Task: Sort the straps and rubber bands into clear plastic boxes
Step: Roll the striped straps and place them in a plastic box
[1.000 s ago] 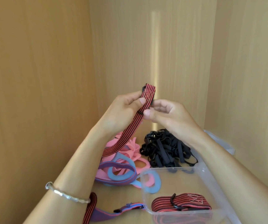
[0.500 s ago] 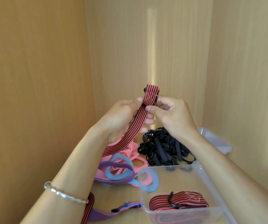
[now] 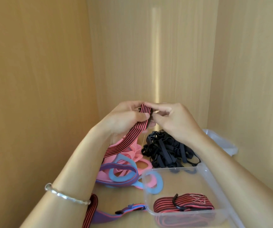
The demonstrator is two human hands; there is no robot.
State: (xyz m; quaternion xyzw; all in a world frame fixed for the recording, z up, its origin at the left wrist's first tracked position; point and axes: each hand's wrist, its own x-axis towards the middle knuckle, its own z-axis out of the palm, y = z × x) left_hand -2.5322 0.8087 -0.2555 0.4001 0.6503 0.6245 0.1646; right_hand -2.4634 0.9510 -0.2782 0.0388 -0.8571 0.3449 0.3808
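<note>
A red strap with black stripes (image 3: 129, 137) runs from the shelf floor up to both hands. My left hand (image 3: 124, 119) grips its folded top end, thumb pressed on the stripes. My right hand (image 3: 172, 119) pinches the same end from the right, at a small black clip. In the clear plastic box (image 3: 218, 191) at the lower right lies a folded red-and-black strap (image 3: 183, 204). Behind the box sits a heap of black bands (image 3: 167, 150). A pile of pink and blue rubber bands (image 3: 124, 168) with a purple strap lies to its left.
Wooden walls close the shelf on the left, back and right. A second clear box (image 3: 221, 142) stands at the right behind my right forearm. Another purple strap with a black buckle (image 3: 116, 213) lies at the front, beside the red strap's tail.
Both hands have folded the strap's top end down; less of it stands above the fingers now, and the left thumb has come over it.
</note>
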